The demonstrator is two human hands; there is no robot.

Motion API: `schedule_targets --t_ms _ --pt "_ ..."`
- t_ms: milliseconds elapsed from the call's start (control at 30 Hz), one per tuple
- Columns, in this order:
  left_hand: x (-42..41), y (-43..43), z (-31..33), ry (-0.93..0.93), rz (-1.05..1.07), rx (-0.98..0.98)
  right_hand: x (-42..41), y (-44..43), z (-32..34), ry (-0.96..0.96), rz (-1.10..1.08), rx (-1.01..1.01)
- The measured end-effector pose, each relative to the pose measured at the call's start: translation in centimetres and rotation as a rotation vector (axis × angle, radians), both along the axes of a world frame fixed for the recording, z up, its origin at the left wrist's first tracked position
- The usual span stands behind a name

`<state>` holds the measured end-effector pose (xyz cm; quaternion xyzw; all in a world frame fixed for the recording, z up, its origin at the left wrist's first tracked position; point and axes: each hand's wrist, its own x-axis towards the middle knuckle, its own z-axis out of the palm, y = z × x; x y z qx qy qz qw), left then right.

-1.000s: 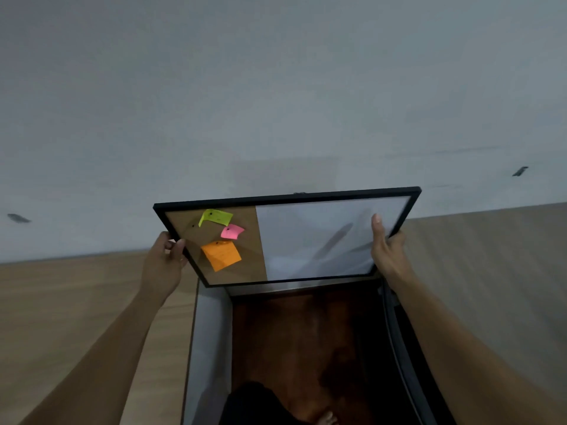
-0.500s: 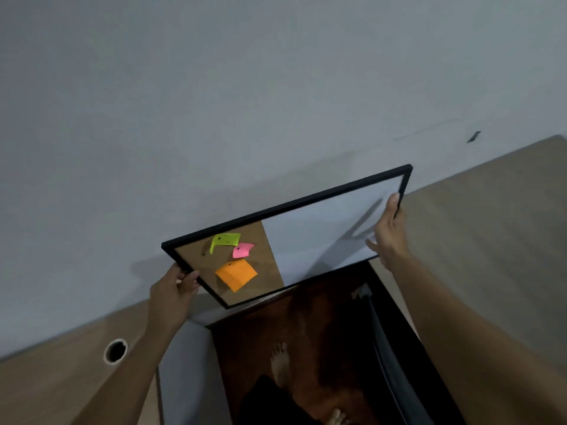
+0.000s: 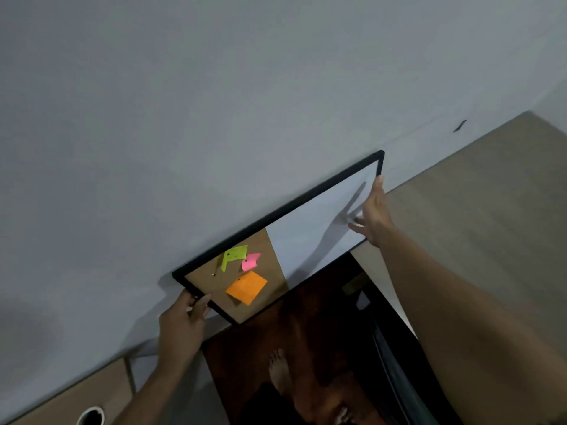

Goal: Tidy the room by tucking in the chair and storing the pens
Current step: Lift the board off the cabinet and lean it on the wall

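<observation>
A black-framed board (image 3: 306,237), half cork and half whiteboard, is held up against the grey wall. Green, pink and orange sticky notes (image 3: 245,286) are pinned to its cork half. My left hand (image 3: 184,317) grips the lower left corner of the frame. My right hand (image 3: 372,216) holds the right edge, fingers stretched along the frame. No chair and no pens are in view.
Two light wooden desk tops flank a gap, one at the right (image 3: 475,225) and one at the lower left (image 3: 76,400) with a round cable hole (image 3: 91,416). Dark brown floor (image 3: 306,332) and my bare feet show in the gap. A dark panel edge (image 3: 395,378) runs along the right desk.
The view has tilted and swung left. The board now sits slanted against the wall, slightly higher, with both hands still on its frame.
</observation>
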<state>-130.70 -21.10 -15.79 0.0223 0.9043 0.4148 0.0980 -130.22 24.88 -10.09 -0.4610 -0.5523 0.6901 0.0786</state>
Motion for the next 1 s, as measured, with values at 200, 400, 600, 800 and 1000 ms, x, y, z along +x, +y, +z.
schedule_targets --t_ms 200,400,600,800,1000 --pt "-0.8 2.3 0.1 0.029 -0.006 0.008 0.8 -2.5 -0.5 -0.016 0.103 0.060" --pt "-1.1 6.2 0.4 0.009 -0.038 0.058 3.0 -6.2 -2.8 0.010 0.285 0.173" --pt "-1.2 12.0 1.4 0.039 -0.147 0.052 3.8 -9.3 -2.7 -0.036 0.343 0.273" --pt "-0.6 17.5 1.6 -0.001 -0.118 0.097 3.8 -6.7 -3.9 -0.068 0.312 0.276" --pt "-1.4 22.7 1.3 -0.091 -0.065 0.160 2.2 -1.7 -3.9 -0.056 0.255 0.254"
